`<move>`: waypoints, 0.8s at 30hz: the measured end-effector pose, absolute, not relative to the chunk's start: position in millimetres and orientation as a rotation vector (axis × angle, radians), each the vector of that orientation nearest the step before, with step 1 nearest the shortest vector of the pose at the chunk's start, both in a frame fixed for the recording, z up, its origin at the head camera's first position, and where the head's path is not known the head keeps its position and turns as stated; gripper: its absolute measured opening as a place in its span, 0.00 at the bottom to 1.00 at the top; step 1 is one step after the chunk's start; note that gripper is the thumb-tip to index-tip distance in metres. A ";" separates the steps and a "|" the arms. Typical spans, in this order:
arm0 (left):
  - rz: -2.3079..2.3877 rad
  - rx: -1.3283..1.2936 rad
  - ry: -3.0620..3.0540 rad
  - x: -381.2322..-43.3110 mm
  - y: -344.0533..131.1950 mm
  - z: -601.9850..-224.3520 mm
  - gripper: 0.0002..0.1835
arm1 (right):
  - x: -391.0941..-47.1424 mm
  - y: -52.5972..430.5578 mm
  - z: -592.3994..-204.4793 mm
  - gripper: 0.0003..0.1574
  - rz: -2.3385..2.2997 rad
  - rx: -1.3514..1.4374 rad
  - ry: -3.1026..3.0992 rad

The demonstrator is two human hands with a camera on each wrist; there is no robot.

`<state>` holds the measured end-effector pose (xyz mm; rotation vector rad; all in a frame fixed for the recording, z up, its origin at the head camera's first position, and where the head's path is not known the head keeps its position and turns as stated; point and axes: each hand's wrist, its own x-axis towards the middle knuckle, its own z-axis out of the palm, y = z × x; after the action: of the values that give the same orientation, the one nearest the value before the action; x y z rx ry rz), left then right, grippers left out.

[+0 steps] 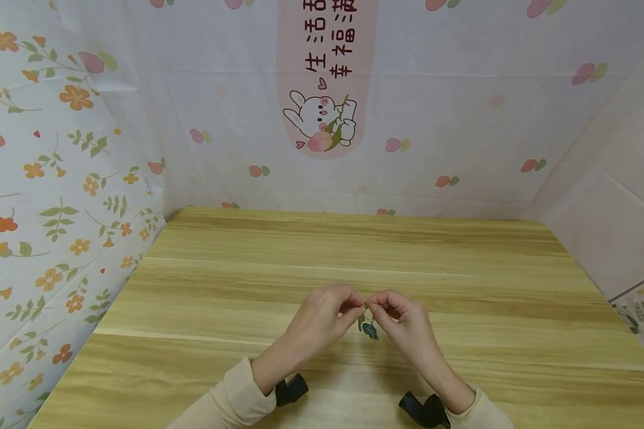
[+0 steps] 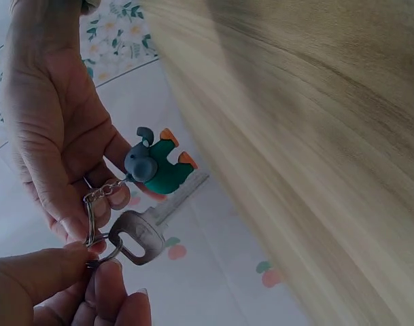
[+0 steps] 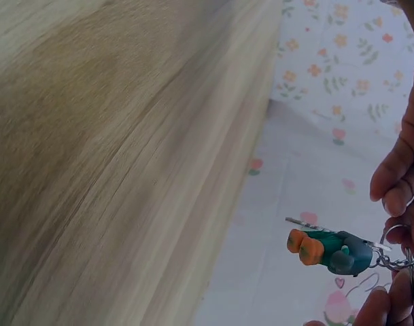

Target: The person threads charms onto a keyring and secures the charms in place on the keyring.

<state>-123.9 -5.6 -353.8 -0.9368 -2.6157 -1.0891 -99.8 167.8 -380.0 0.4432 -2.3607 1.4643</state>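
Observation:
Both hands meet above the wooden table, fingertips close together. My left hand (image 1: pixel 322 316) pinches a metal key ring (image 2: pixel 118 252), from which a silver key (image 2: pixel 181 201) hangs. My right hand (image 1: pixel 406 328) pinches the keychain's metal ring (image 2: pixel 92 225) beside it; the two rings meet at the fingertips. From a short chain (image 2: pixel 105 191) dangles a small animal figurine (image 2: pixel 162 170), grey-headed with a green body and orange feet. In the right wrist view, the figurine (image 3: pixel 336 251) hides most of the key. Fingers cover part of both rings, so how they link cannot be seen.
The wooden tabletop (image 1: pixel 220 286) spreads around the hands. A printed cloth (image 1: pixel 220 107) hangs behind its far edge, and a flowered cloth (image 1: pixel 48 179) at the left. Black wrist mounts (image 1: pixel 291 390) sit under the forearms, near the table.

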 end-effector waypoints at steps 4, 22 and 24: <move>-1.080 -0.926 -2.604 -124.0 -5.2 -353.6 0.03 | -99.7 167.2 -379.3 0.05 1.458 0.429 -2.363; -1.187 -0.918 -2.450 -122.8 -6.0 -359.7 0.02 | -97.8 169.8 -374.2 0.05 1.650 0.266 -2.413; -1.148 -0.921 -2.494 -122.6 -6.2 -358.5 0.02 | -98.2 169.8 -376.1 0.04 1.506 0.365 -2.403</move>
<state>-122.6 -6.2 -358.5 -0.9206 -2.4945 -1.1478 -98.2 169.8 -376.1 0.3645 -2.4035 1.5059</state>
